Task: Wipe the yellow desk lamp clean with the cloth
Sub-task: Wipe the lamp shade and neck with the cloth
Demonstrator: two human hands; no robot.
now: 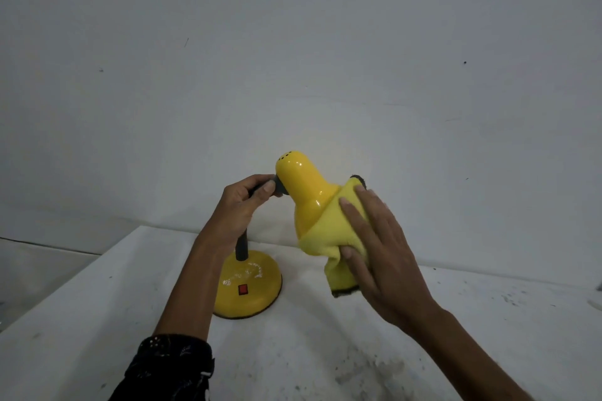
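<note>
The yellow desk lamp stands on a white table, its glossy shade (301, 184) tilted, its round base (249, 285) carrying a red switch (243, 289). My left hand (242, 202) grips the dark flexible neck (241, 247) right where it joins the shade. A yellow cloth (329, 238) with a dark edge is draped over the lower right part of the shade. My right hand (374, 251) presses flat on the cloth, fingers spread, thumb tucked under a fold. The shade's rim is hidden by the cloth.
The white table (325, 352) is speckled with dark marks and its left edge runs diagonally toward the lower left. A plain pale wall (293, 58) rises close behind. My dark patterned left sleeve (169, 368) shows at the bottom.
</note>
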